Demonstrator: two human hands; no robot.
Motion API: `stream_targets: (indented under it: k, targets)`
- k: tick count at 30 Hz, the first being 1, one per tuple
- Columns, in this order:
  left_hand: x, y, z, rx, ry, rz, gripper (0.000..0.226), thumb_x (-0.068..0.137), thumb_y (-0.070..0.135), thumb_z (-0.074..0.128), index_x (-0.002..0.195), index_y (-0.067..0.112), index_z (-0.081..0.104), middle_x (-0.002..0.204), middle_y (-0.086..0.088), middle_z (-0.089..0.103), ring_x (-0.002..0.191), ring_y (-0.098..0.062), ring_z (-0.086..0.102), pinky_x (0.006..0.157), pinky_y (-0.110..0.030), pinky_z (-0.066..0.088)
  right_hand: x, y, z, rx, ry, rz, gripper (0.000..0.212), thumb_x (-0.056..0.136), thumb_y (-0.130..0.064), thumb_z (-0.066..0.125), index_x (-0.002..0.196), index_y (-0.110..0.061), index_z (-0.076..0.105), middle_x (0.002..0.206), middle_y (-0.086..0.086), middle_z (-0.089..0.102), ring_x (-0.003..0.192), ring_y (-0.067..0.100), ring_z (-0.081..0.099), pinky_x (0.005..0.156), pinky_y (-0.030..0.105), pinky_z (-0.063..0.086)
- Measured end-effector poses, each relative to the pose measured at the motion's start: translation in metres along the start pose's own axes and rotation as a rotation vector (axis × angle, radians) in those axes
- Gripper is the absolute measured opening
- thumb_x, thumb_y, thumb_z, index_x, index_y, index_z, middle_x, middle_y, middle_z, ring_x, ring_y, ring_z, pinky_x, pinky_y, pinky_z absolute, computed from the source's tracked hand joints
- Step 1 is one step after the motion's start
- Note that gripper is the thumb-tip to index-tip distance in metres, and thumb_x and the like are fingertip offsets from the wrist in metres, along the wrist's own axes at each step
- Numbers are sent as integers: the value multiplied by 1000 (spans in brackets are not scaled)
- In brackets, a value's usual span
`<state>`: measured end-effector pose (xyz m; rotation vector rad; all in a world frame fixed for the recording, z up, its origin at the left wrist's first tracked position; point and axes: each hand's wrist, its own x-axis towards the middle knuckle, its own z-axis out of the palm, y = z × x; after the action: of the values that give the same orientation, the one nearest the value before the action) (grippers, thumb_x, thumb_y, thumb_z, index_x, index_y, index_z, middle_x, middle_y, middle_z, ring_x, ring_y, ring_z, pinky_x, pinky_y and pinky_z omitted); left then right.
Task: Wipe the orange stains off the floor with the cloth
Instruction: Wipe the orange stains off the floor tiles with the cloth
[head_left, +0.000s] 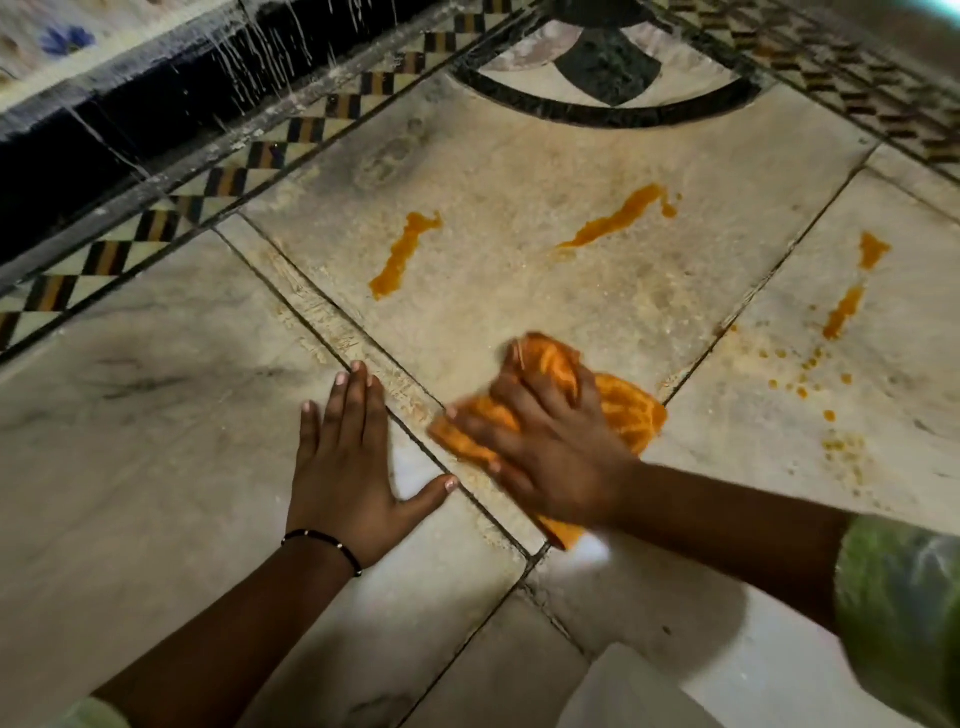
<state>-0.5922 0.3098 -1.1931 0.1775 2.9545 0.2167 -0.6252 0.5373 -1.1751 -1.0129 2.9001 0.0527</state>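
Honestly there's nothing to read here, no text, labels, brand names or numbers anywhere. The pale marble floor (156, 415) only has patterns, no lettering.

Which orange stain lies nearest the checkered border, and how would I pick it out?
Start at the checkered border along the floor's left edge and move right onto the big pale marble slab. The first mark you meet is a slanted orange streak. Unlike the other stains further right, it lies straight ahead of the flat left hand.
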Motion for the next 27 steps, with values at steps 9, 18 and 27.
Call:
stream_targets:
  k: [9, 18, 27]
  targets:
    - [0, -2, 2, 0, 16, 10, 115, 72, 87, 21, 150, 2, 15, 159, -16, 8, 147, -27, 3, 117, -50, 3, -13, 100, -3, 12, 8, 597, 55, 91, -60, 19, 145, -48, 17, 141, 11, 35, 129, 34, 26, 98, 63, 23]
    - [1, -4, 2, -5, 2, 10, 114, 73, 87, 22, 151, 4, 11, 160, -14, 4, 147, -24, -2, 118, -48, 1, -61, 24, 1, -21, -17, -106, 58, 91, -58, 33, 146, -42, 28, 136, 7, 50, 123, 32, 39, 94, 61, 32]
    - [-1, -1, 1, 33, 6, 9, 116, 72, 87, 19, 150, 3, 10, 159, -15, 6, 147, -27, 4, 117, -47, 2, 11, 71, -7, 15, -105, 418, 60, 91, -62, 15, 146, -49, -4, 154, 11, 19, 140, 36, 12, 105, 67, 8]
